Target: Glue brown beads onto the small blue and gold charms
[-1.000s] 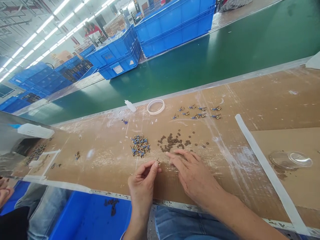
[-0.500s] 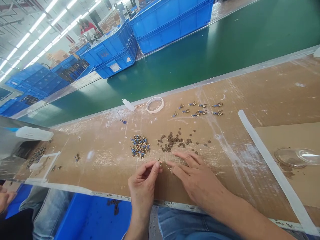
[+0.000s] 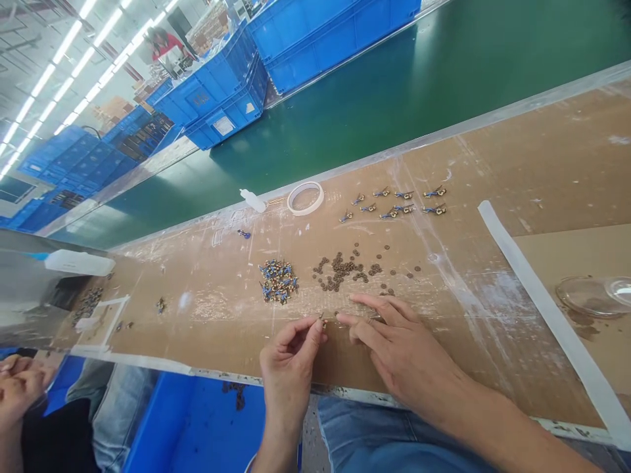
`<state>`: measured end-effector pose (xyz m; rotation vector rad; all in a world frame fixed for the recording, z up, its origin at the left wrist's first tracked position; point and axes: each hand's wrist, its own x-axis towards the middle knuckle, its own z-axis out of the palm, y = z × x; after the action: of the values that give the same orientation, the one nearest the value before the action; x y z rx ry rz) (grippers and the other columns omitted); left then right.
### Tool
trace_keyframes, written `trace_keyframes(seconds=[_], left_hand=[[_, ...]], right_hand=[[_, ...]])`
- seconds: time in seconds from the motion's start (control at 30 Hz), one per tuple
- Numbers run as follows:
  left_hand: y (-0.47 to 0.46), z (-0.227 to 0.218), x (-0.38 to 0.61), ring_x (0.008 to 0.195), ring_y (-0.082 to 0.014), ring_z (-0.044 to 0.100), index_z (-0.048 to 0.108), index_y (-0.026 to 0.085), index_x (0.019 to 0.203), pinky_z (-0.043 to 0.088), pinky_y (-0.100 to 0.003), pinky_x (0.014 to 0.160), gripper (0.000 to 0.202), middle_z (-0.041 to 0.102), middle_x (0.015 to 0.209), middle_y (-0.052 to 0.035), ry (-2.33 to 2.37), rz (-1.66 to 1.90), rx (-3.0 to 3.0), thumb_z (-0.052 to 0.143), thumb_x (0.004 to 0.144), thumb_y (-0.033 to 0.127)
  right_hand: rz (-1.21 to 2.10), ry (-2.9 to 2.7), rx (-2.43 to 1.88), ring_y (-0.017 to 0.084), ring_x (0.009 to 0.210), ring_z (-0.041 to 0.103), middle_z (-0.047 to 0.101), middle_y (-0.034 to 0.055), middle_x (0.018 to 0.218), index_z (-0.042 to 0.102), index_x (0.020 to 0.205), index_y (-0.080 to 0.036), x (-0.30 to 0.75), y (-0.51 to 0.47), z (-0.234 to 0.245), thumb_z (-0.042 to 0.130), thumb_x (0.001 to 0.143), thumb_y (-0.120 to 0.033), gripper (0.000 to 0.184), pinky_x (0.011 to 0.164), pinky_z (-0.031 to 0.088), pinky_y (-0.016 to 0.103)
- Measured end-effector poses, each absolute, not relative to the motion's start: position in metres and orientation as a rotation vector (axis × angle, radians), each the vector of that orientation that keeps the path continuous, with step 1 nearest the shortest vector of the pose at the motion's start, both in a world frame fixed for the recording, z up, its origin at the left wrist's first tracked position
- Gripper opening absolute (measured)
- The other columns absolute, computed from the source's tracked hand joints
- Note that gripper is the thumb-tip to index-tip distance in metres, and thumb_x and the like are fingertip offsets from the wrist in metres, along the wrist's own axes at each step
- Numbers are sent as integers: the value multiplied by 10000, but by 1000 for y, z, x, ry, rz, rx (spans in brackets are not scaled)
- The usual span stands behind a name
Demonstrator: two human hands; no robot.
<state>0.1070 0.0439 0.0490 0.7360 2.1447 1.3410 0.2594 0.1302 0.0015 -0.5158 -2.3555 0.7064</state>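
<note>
My left hand (image 3: 290, 358) is closed in a pinch on a small painted figurine (image 3: 323, 321), mostly hidden by the fingertips. To its right my right hand (image 3: 394, 332) hovers low with fingers stretched apart. A tiny dark disc, apparently one of the round bases, shows at its index fingertip; whether it is gripped is hard to see. Beyond the hands lies a scatter of small brown round bases (image 3: 340, 269). Left of them is a heap of blue and tan figurines (image 3: 279, 281). Several figurines (image 3: 404, 209) lie spaced in two rows farther back.
Near the conveyor's edge lie a roll of tape (image 3: 305, 198) and a small white bottle (image 3: 253, 200). A clear dish (image 3: 586, 295) sits at right past a white tape strip (image 3: 537, 295). Blue crates (image 3: 335, 43) line the green conveyor (image 3: 369, 108). Another person's hands (image 3: 22, 381) are at left.
The camera view has shifted slightly. My left hand keeps its pinch on the figurine. My right hand's fingers have moved a little, with a dark disc now showing at the index fingertip.
</note>
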Motion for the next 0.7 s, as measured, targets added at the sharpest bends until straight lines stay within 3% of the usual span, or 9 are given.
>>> trace_keyframes(seconds=[0.2, 0.4, 0.7], left_hand=[[45, 49, 106, 612, -149, 688, 782, 189, 785, 568, -209, 604, 155, 739, 638, -17, 2162, 1313, 749, 791, 707, 322], [48, 52, 109, 604, -156, 676, 780, 183, 773, 560, -228, 597, 161, 732, 630, -20, 2183, 1301, 736, 786, 706, 329], [50, 53, 108, 615, -156, 682, 784, 184, 786, 561, -223, 601, 157, 737, 638, -22, 2175, 1276, 760, 789, 706, 320]], right_hand=[[662, -2391, -569, 272, 1299, 456, 681, 42, 1211, 599, 1119, -152, 258, 133, 0, 434, 833, 31, 377, 1036, 328, 465], [666, -2364, -591, 249, 1276, 484, 686, 52, 1198, 625, 988, -167, 260, 133, 4, 408, 790, 52, 367, 1018, 346, 469], [649, -2417, -497, 241, 1328, 425, 692, 44, 1186, 608, 1100, -165, 259, 129, 1, 506, 814, -2, 344, 1063, 286, 455]])
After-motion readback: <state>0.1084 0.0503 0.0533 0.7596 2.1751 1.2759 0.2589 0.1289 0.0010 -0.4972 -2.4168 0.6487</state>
